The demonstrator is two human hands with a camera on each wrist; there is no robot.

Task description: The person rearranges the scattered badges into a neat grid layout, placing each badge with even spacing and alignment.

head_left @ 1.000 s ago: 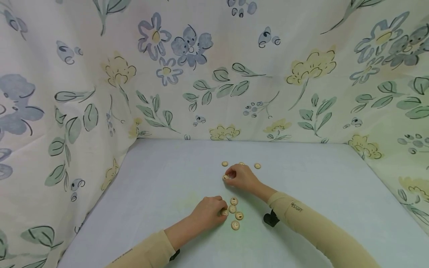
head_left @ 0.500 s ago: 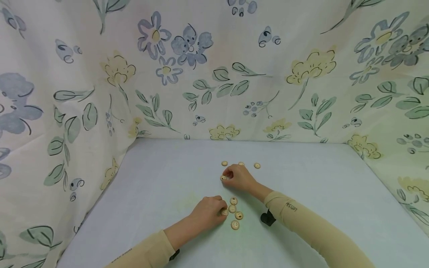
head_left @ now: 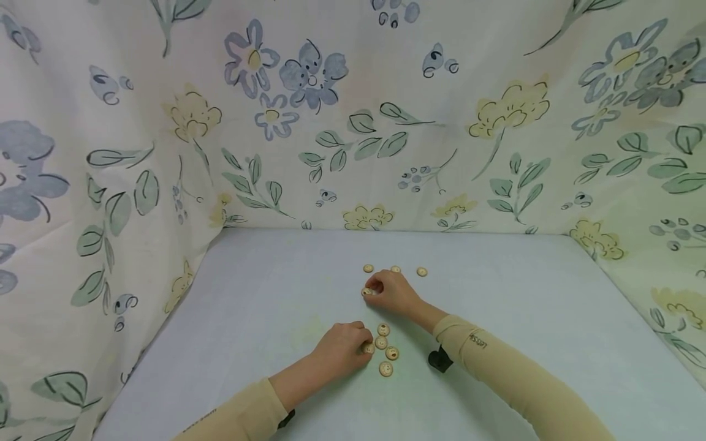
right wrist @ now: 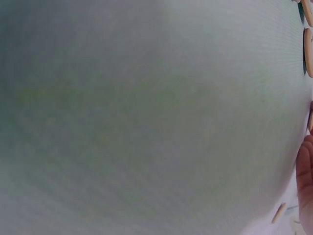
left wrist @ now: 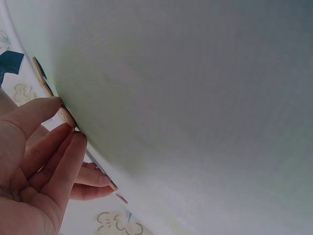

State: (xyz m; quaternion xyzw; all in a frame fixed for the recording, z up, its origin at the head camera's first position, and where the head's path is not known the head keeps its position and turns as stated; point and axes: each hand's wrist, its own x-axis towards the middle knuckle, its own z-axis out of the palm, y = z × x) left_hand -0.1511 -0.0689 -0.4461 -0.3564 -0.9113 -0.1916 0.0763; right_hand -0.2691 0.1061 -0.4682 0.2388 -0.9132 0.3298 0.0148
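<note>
My left hand (head_left: 344,349) pinches a round wooden button (head_left: 368,348) at the left side of a small cluster. In the left wrist view its thumb and fingertips meet the edge of that button (left wrist: 66,116), low over the tabletop. Farther back, my right hand (head_left: 393,293) has thumb and fingers round another wooden button (head_left: 366,292), which partly shows at the fingertips. In the right wrist view only the edge of the right hand (right wrist: 305,181) shows. Several loose buttons (head_left: 381,342) lie to the right of the left hand, one of them (head_left: 386,369) nearest the person.
Behind the right hand three more buttons lie in a loose row, at left (head_left: 368,268), middle (head_left: 396,269) and right (head_left: 421,272). A pale cloth covers the table (head_left: 276,275). Floral curtains (head_left: 331,171) hang at the back and sides.
My right hand has shifted slightly left with its button. The left hand keeps its place and grip, and the loose buttons lie as before.
</note>
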